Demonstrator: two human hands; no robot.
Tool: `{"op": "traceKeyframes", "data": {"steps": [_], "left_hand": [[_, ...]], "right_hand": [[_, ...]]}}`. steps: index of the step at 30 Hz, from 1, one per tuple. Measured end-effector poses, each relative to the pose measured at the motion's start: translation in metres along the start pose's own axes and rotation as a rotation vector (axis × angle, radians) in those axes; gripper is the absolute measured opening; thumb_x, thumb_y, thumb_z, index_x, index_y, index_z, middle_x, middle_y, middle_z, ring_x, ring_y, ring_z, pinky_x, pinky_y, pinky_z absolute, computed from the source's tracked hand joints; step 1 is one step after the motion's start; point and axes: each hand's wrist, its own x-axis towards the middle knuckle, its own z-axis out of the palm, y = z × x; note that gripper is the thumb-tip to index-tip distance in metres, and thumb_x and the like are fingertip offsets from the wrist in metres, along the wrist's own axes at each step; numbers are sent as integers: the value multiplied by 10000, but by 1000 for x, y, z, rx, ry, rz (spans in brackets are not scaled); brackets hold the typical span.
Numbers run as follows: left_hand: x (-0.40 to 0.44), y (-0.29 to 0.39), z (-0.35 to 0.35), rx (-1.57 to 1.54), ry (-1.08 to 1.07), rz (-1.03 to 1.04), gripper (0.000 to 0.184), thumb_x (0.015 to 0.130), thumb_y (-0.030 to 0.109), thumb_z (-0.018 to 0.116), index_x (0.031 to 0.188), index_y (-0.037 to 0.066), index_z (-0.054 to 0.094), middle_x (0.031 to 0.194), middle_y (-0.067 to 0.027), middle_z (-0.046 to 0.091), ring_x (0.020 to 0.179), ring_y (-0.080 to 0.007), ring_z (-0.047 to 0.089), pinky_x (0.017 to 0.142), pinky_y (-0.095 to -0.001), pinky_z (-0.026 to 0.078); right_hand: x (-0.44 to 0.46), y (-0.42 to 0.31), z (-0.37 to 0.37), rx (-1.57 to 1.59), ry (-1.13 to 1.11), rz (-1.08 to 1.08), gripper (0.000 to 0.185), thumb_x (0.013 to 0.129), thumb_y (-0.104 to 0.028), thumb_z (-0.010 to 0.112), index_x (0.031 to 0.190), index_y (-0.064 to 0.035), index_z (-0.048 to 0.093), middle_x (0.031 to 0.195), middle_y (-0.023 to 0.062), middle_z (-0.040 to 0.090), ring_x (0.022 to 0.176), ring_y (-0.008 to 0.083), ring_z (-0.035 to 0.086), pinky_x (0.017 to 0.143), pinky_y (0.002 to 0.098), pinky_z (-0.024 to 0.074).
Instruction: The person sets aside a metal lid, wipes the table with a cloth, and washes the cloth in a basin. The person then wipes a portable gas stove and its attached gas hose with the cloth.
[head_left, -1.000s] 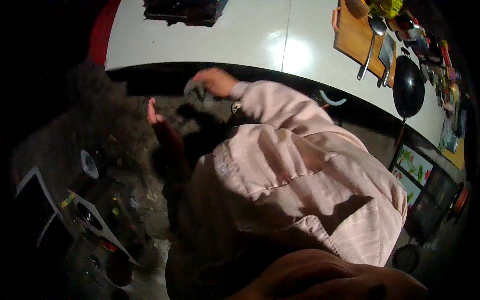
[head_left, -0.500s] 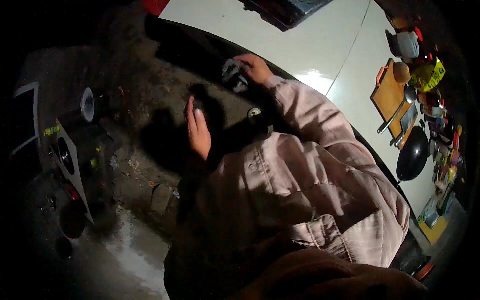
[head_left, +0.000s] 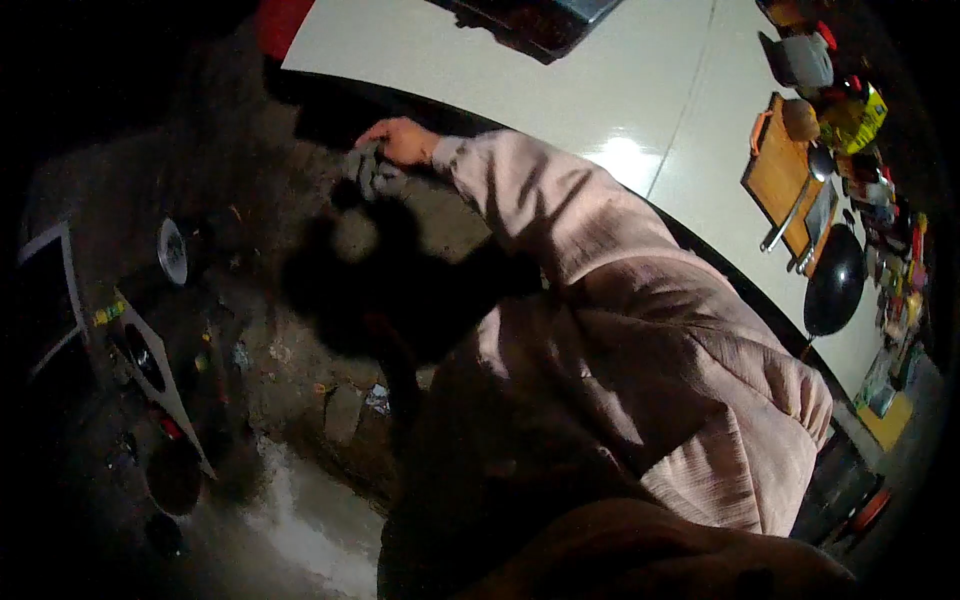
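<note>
My right hand, in a pale pink sleeve, reaches out beside the front edge of the white counter. Its fingers are closed on a crumpled grey cloth, which hangs over the dark floor. My left hand is lost in deep shadow near my front, and its fingers cannot be made out.
On the counter are a black appliance, a wooden board with a ladle and cleaver, a black wok and several bottles. A white round dish and a light panel stand at the left.
My right hand moved right with the cloth, then back left. My left hand, lit with its fingers stretched out before, has dropped into shadow. The view has turned relative to the counter.
</note>
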Motion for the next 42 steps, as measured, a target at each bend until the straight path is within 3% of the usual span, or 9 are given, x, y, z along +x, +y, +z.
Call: {"op": "traceKeyframes", "data": {"steps": [8, 11, 17, 21, 27, 30, 34, 38, 42], "left_hand": [[45, 16, 28, 120, -140, 69, 429, 946, 258, 331, 1258, -18, 429, 1271, -209, 437, 1162, -316, 427, 987, -374, 318], [52, 17, 38, 146, -245, 149, 413, 949, 241, 321, 1248, -17, 441, 1265, -212, 441, 1153, -319, 432, 979, -373, 327], [62, 30, 49, 81, -285, 406, 405, 948, 237, 318, 1235, -14, 455, 1253, -208, 452, 1143, -313, 441, 974, -373, 336], [67, 41, 51, 166, -240, 575, 407, 946, 244, 320, 1229, -13, 462, 1248, -205, 457, 1141, -309, 443, 973, -372, 337], [112, -49, 86, -64, -254, 329, 403, 940, 250, 331, 1211, -6, 482, 1235, -192, 469, 1138, -299, 444, 974, -368, 340], [120, -10, 114, 181, -335, 620, 384, 943, 238, 346, 1203, -2, 495, 1234, -174, 474, 1133, -295, 447, 976, -360, 338], [89, 126, 190, -108, -459, 405, 447, 954, 308, 371, 1266, -9, 422, 1231, -153, 465, 1134, -239, 447, 976, -353, 333], [81, 225, 274, -773, -886, -281, 545, 953, 466, 279, 1279, 40, 373, 1223, -87, 462, 1143, -200, 436, 996, -328, 300], [78, 279, 327, -684, -1135, -389, 734, 878, 647, 193, 1238, 44, 405, 1226, -72, 454, 1199, -189, 368, 1030, -349, 232]], "right_hand": [[-177, 34, -215, 61, 849, 206, 312, 792, -46, 471, 1071, -49, 613, 960, 85, 656, 868, 149, 611, 776, 282, 479], [-231, 90, -265, -525, 1158, 412, 290, 784, -133, 514, 1050, -127, 631, 982, 136, 629, 847, 340, 610, 723, 404, 498], [-140, 57, -101, -837, 744, 531, 164, 794, -114, 471, 906, -67, 581, 898, 153, 581, 834, 316, 555, 697, 439, 443], [-115, 18, -8, 99, 78, 178, 392, 713, -34, 552, 1083, -139, 627, 1067, 127, 615, 970, 316, 574, 874, 369, 448], [-187, -10, -87, 460, 413, 334, 368, 858, -99, 509, 1225, -71, 496, 1132, 64, 566, 1034, 166, 519, 902, 283, 402], [-218, -22, -137, 1070, 593, 414, 387, 865, -117, 511, 1247, -71, 467, 1146, 80, 546, 1009, 160, 522, 884, 268, 414], [-225, -60, -162, 1242, 771, 307, 375, 866, -105, 503, 1238, -64, 473, 1131, 91, 548, 998, 183, 538, 872, 270, 427], [-222, -70, -184, 42, 889, -47, 378, 793, -90, 524, 1171, -73, 534, 1112, 161, 510, 1078, 322, 479, 953, 365, 363], [-241, -49, -256, -228, 1035, -54, 346, 812, -113, 527, 1155, -68, 524, 1100, 162, 508, 1038, 341, 489, 897, 389, 397]]}}
